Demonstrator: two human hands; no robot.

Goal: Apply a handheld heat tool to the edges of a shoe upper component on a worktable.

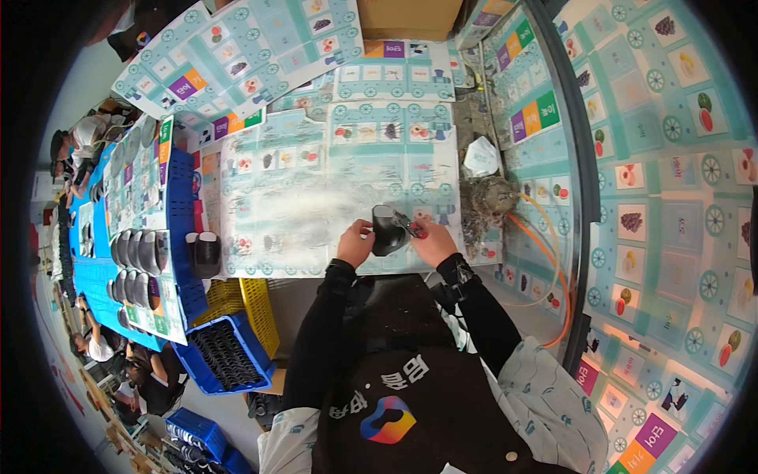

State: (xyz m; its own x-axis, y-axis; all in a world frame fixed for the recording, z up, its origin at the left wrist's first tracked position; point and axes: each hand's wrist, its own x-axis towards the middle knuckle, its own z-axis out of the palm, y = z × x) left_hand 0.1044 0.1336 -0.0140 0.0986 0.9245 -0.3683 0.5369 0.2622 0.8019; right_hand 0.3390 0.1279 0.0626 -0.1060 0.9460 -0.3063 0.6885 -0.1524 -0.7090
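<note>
Over the near edge of the worktable, a dark slipper (385,239) with a pale opening stands between my two hands. The closed fingers of my left hand (357,243) grip its left edge. My right hand (437,241) is wrapped round a small black-and-red hand tool (416,229), whose head meets the slipper's right side. Its exact kind is too small to make out. Patterned sheets (276,178) cover the worktable under my hands, with pale dust across the middle.
Dark slippers (142,251) stand in rows on a board at left, with another pair (204,254) nearer. Below are a blue crate (197,370) of black pieces and a yellow basket (259,312). An orange hose (565,292) hangs at right beside a dusty round object (493,195). People work at far left.
</note>
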